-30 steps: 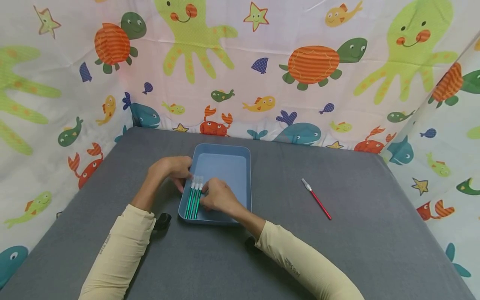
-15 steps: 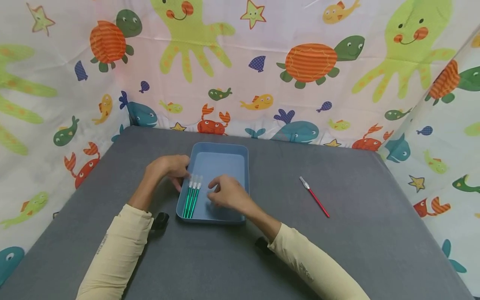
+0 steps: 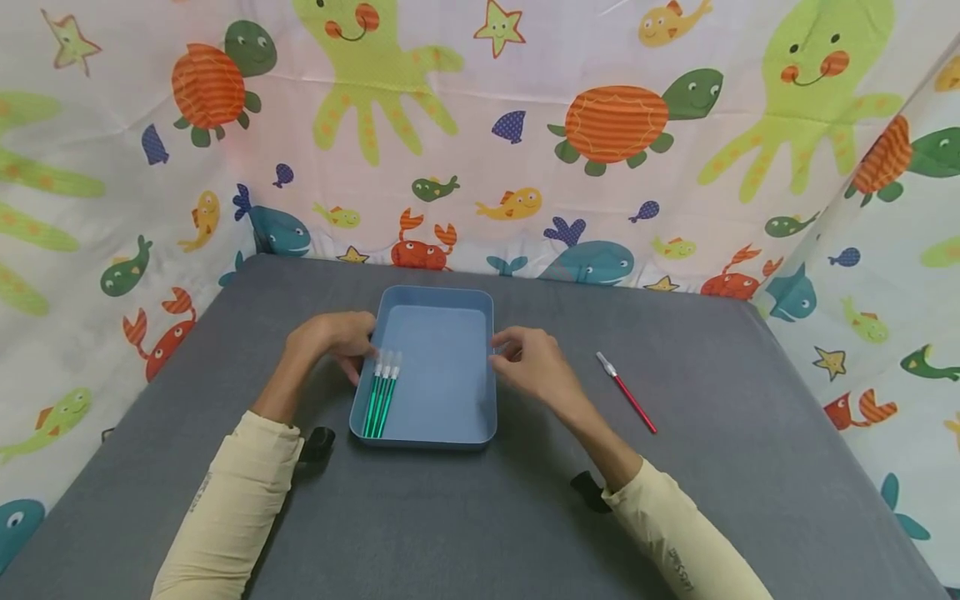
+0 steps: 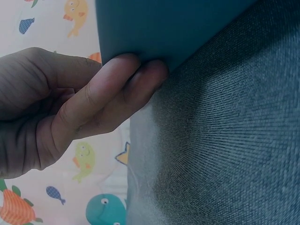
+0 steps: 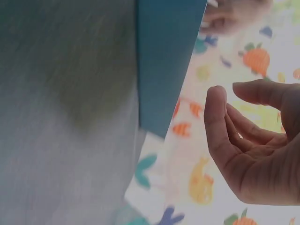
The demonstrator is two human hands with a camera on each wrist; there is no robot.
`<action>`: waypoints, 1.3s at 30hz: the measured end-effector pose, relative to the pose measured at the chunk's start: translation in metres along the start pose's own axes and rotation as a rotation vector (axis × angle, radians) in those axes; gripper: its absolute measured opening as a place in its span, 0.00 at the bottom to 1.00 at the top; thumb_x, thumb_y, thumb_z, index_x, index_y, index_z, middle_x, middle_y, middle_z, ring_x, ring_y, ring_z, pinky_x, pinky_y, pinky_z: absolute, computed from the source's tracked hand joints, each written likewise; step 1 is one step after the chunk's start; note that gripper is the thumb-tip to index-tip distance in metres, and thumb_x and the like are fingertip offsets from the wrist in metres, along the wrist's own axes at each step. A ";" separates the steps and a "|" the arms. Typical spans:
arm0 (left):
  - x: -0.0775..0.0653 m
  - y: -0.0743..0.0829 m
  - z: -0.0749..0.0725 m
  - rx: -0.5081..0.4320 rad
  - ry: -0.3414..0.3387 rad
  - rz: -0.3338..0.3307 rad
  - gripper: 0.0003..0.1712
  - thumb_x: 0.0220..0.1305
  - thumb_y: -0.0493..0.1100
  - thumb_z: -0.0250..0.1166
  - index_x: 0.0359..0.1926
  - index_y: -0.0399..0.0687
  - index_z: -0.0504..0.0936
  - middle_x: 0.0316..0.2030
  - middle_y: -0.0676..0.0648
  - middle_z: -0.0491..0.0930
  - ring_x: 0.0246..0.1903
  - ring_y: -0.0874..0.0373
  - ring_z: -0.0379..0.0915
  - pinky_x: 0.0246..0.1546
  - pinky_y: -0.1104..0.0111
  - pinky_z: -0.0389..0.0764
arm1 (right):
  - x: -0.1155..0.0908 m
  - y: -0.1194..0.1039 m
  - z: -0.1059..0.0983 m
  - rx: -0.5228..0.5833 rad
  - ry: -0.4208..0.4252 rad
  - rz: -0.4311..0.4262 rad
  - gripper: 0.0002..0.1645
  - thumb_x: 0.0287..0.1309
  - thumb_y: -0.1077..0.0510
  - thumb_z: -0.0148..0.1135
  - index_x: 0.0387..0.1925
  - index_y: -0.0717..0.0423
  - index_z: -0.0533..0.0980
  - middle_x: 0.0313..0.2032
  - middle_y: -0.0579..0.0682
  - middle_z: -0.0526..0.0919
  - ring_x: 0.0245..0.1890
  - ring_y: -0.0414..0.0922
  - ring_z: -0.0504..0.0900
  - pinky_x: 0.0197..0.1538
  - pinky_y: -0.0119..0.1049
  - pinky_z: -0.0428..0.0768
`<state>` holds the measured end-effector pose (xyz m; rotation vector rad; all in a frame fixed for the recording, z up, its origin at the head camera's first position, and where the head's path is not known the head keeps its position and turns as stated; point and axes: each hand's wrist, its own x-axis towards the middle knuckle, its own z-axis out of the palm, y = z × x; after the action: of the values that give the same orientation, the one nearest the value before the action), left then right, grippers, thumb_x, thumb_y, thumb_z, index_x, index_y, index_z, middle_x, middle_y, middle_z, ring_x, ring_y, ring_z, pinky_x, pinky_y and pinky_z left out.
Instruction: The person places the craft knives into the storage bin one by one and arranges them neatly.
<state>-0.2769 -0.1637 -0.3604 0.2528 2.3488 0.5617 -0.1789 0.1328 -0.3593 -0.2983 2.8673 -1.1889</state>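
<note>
A shallow blue tray [image 3: 453, 400] lies on the table in the head view. Inside it, along the left wall, three slim green pen-shaped tools [image 3: 381, 404] with silver collars and clear caps lie side by side, looking like craft knives. My left hand [image 3: 337, 340] holds the tray's left wall, two fingers [image 4: 101, 89] pressing its outer side in the left wrist view. By the right rim is my right hand [image 3: 536, 362], with nothing in it; its thumb and loosely bent fingers [image 5: 216, 110] stand apart from the wall in the right wrist view.
A red tool [image 3: 633, 402] of the same shape, with a clear cap, lies on the grey tabletop [image 3: 420, 517] to the right of the tray. Behind the table hangs a curtain [image 3: 457, 100] printed with sea animals, continuing along both sides.
My right hand has let go of the green tools and moved right, out of the tray to beside its right rim. The left hand stays on the left wall.
</note>
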 end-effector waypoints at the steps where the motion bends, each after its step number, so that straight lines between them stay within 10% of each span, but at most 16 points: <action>1: 0.000 0.000 0.000 -0.001 -0.001 0.000 0.26 0.79 0.39 0.58 0.69 0.27 0.64 0.53 0.31 0.78 0.35 0.52 0.89 0.39 0.63 0.93 | -0.001 0.004 -0.005 -0.017 0.014 0.010 0.17 0.67 0.58 0.67 0.55 0.61 0.83 0.40 0.59 0.90 0.36 0.48 0.87 0.35 0.36 0.86; 18: -0.001 0.000 0.000 -0.030 -0.004 -0.013 0.26 0.79 0.39 0.59 0.68 0.28 0.65 0.53 0.31 0.77 0.37 0.51 0.88 0.39 0.62 0.93 | -0.026 0.092 -0.085 -0.212 0.076 0.206 0.22 0.68 0.56 0.65 0.57 0.66 0.81 0.44 0.65 0.90 0.42 0.56 0.89 0.46 0.53 0.88; 39: 0.000 0.002 0.001 -0.048 -0.015 -0.022 0.27 0.79 0.39 0.58 0.70 0.27 0.63 0.53 0.31 0.78 0.38 0.51 0.88 0.40 0.62 0.93 | -0.040 0.130 -0.100 -0.282 -0.025 0.371 0.23 0.64 0.55 0.68 0.56 0.65 0.81 0.48 0.65 0.89 0.47 0.59 0.87 0.48 0.57 0.84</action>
<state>-0.2761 -0.1620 -0.3601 0.2081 2.3172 0.6031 -0.1712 0.2994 -0.3820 0.2080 2.8885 -0.7152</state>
